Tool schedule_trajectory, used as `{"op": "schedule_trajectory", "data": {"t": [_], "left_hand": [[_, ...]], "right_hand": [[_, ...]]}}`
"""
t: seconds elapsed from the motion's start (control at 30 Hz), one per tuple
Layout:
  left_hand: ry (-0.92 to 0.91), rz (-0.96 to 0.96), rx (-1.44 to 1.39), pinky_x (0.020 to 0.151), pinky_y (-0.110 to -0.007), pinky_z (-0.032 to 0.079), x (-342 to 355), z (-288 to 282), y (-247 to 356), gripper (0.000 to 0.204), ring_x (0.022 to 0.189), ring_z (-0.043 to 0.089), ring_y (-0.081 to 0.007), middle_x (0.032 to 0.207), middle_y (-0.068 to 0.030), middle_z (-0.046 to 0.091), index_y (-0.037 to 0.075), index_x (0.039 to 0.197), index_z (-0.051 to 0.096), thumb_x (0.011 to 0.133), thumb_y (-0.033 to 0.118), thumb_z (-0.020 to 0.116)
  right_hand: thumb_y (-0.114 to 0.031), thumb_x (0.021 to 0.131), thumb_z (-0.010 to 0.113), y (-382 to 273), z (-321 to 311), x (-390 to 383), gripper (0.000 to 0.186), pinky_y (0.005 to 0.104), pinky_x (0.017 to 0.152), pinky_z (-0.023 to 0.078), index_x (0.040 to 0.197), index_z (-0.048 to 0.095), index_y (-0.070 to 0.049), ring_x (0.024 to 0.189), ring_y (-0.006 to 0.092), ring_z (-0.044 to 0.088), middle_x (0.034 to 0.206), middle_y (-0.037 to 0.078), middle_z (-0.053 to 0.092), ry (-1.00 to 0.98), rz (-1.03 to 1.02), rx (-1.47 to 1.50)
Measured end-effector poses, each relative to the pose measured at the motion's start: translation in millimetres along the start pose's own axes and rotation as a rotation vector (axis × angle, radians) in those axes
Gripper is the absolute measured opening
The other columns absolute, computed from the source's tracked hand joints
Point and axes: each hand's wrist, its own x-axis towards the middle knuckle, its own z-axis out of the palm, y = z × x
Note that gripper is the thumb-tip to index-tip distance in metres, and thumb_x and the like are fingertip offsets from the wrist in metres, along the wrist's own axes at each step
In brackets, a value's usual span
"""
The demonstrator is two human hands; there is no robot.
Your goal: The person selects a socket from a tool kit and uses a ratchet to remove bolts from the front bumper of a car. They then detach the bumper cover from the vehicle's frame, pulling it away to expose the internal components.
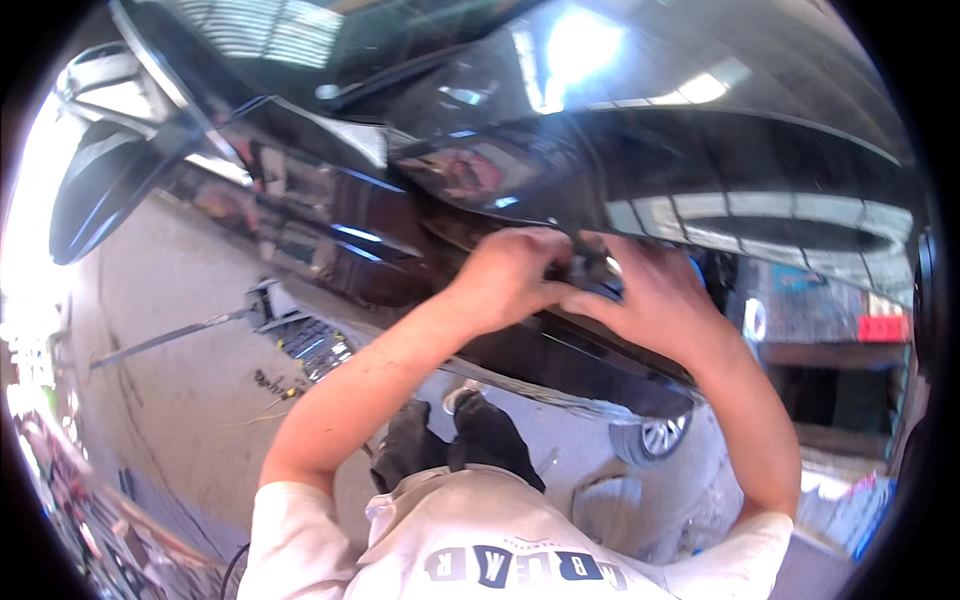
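Observation:
A glossy black car hood (760,150) spans the upper view, above a dark side panel (370,270) with a gap along the seam. At this seam, my left hand (515,275) has its fingers curled and thumb reaching inward toward my right hand. My right hand (655,300) is bent at the hood's edge, thumb angled across toward the left one, the two nearly touching. Between them is a small shiny spot, too small to name. Both hands' fingertips are partly hidden in the gap, so what they grip cannot be made out.
A black side mirror (105,200) juts out at left. Below lie a metal stand with a long bar (268,302) and a tray of small tools (315,350) on the concrete floor. An alloy wheel (655,438) is at lower right, beside shelving with a red box (880,328).

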Motion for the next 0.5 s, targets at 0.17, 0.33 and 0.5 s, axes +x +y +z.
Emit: {"op": "schedule_trajectory", "data": {"t": [0.17,0.33,0.5], "left_hand": [[-0.157,0.107,-0.285,0.081,-0.041,0.050,-11,-2,-21,0.042,0.093,0.064,-0.0366,0.101,-0.0198,0.067,0.000,0.111,0.065,0.084,0.031,0.073],[0.108,0.022,-0.052,0.078,-0.044,0.048,-14,11,-10,0.039,0.088,0.063,-0.0335,0.085,-0.0113,0.063,0.004,0.092,0.061,0.074,0.034,0.079],[-0.016,0.102,-0.362,0.077,-0.043,0.050,-20,11,-30,0.037,0.088,0.064,-0.0373,0.092,-0.0174,0.066,0.000,0.102,0.066,0.079,0.028,0.075]], "right_hand": [[-0.032,0.079,0.078,-5,0,1,0.043,0.0435,0.068,0.053,0.105,0.061,-0.003,0.083,0.0369,0.067,0.088,0.018,0.067,-0.084,-0.004,-0.014],[-0.027,0.080,0.077,-12,8,3,0.035,0.0452,0.069,0.053,0.101,0.062,-0.003,0.080,0.0388,0.067,0.083,0.016,0.068,-0.045,0.137,-0.005],[-0.021,0.079,0.078,-15,-2,6,0.033,0.0454,0.068,0.053,0.102,0.060,-0.004,0.077,0.0394,0.067,0.082,0.015,0.068,-0.071,-0.034,0.038]]}}
